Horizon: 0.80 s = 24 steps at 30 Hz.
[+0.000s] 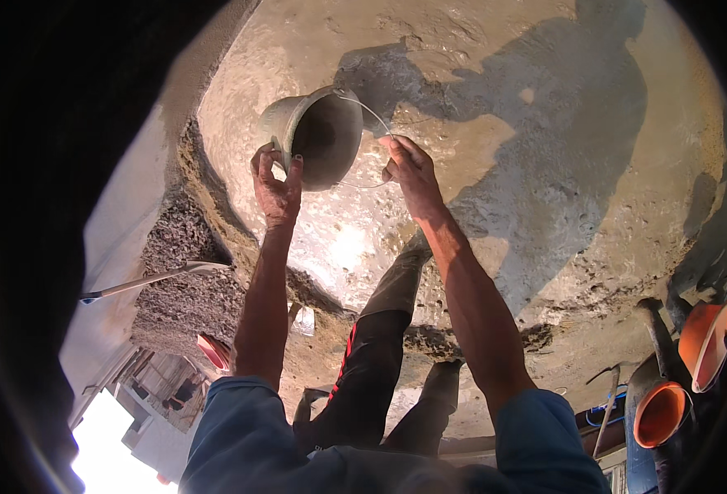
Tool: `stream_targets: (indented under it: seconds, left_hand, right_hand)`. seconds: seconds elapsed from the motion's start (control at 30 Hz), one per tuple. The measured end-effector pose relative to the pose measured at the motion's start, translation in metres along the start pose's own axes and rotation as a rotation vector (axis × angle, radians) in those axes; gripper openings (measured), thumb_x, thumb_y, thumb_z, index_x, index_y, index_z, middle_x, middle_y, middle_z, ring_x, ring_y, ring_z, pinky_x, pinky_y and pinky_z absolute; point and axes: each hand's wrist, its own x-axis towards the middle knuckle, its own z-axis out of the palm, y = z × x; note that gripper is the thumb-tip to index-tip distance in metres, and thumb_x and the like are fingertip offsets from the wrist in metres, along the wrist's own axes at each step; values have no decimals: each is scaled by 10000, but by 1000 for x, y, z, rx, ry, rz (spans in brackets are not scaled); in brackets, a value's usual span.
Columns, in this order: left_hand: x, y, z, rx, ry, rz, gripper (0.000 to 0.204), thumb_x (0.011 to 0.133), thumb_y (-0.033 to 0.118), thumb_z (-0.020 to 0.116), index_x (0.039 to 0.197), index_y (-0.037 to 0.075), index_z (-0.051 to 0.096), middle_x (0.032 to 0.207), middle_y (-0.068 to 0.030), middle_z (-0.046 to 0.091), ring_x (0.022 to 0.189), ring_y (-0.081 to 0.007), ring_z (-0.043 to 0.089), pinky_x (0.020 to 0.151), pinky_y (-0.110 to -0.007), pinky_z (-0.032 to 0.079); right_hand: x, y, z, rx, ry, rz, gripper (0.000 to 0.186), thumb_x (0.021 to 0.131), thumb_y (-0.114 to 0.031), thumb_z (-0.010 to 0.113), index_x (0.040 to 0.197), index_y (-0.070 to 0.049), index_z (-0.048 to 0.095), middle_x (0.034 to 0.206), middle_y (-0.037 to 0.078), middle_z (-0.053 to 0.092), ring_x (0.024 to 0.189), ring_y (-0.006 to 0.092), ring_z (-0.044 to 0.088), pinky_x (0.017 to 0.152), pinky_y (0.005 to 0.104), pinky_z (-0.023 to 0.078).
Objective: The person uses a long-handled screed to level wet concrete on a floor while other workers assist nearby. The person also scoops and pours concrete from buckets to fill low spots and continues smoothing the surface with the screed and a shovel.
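A grey, mortar-coated bucket point(322, 140) is tilted on its side above wet grey cement point(265, 58), its dark mouth facing me. My left hand point(278, 183) grips the bucket's rim at the lower left, fingers curled on it. My right hand point(406, 171) is closed on the thin wire handle at the bucket's right side. Shadows of a figure and the bucket fall across the wet surface. Below the bucket, my booted leg point(384, 321) reaches onto the cement.
A shovel point(149, 278) lies at left by rough gravel point(174, 239). A red container point(214, 350) is at lower left. At right, two orange buckets point(658, 414) hang near another person's dark legs point(658, 333), beside a long-handled tool point(606, 412). A raised rough edge borders the cement.
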Motion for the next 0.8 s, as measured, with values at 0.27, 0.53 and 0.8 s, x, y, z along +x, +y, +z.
stream_targets:
  seconds: [0.27,0.53,0.8]
  left_hand:
    - [63,-38,89,40,-369,140,724,888,497,637,1440,105,381,1407,-272,343,1258,-436,425,1003,-501,418]
    - [33,-9,153,284,-563,80,864,888,660,492,1507,99,271,1517,-285,234,1352,-444,362,1063,-474,378]
    - [-77,74,174,122,-832,11,800,899,633,502,1510,166,284,1521,-167,299,1355,-359,392,1087,-456,360]
  right_hand:
    - [84,71,-55,171,230,143,206,1012,-233,513,1073,-53,591,645,-50,354,566,74,376,683,343,567]
    - [34,69,-115,320,342,160,242,1005,-240,526,1109,-29,584,615,-37,359,508,88,412,682,400,570]
    - [-127,50,-173,343,507,113,209,980,-172,488,1076,-14,584,598,-41,340,474,68,327,610,340,534]
